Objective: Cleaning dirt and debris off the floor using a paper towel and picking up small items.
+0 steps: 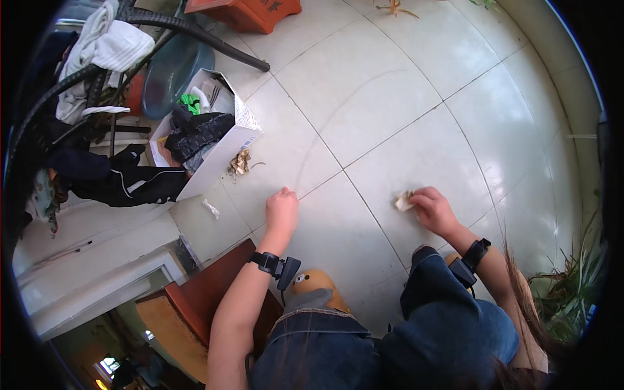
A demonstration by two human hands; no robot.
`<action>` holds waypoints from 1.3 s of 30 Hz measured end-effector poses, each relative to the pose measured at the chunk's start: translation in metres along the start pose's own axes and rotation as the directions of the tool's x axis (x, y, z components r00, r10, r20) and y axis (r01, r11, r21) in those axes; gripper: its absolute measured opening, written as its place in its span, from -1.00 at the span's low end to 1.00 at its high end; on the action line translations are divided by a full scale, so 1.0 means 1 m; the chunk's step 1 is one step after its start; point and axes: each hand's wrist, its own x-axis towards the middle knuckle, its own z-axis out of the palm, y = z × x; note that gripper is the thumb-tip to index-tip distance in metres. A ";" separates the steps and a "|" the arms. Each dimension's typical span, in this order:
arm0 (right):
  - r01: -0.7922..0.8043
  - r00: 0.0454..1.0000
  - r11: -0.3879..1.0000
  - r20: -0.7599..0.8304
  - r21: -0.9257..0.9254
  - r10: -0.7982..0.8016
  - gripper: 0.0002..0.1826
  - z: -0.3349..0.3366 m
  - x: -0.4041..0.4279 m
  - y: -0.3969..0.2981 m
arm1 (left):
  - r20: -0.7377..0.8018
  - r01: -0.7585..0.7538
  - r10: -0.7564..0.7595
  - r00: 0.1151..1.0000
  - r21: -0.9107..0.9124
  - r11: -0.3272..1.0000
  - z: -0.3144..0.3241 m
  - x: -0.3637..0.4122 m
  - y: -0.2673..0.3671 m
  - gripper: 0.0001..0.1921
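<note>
Over the pale floor tiles, my right hand pinches a small crumpled piece, whitish with brown spots, between its fingertips. My left hand is curled above the tiles to the left, fingers drawn together; whether anything small is inside cannot be told. Left of it, a crumpled brown dry leaf or paper lies on the floor beside the white cardboard box, with dark crumbs around it. A twisted white scrap rests nearer the wall. Both wrists wear black straps with small devices.
The box holds clothes, among them a dark garment. Behind it stand a blue-green basin and a dark rack or chair frame with white cloth. An orange planter is at the top, grassy plants at right, a wooden chair lower left.
</note>
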 end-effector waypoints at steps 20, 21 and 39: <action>-0.013 0.947 0.968 0.314 0.249 -0.068 -0.74 -0.020 -0.042 -0.014 | -0.282 0.731 -0.763 0.582 -0.229 0.642 -0.304 -0.239 -0.183 -0.47; 0.007 0.963 0.970 0.261 0.242 -0.072 -0.77 -0.014 -0.041 -0.009 | -0.225 0.839 -0.865 0.449 -0.226 0.495 -0.298 -0.265 -0.202 -0.39; 0.050 0.986 0.990 0.151 0.131 -0.070 -0.82 -0.010 -0.016 -0.025 | 0.469 0.569 -0.836 0.285 -0.785 -0.246 -0.258 -0.290 -0.214 -0.23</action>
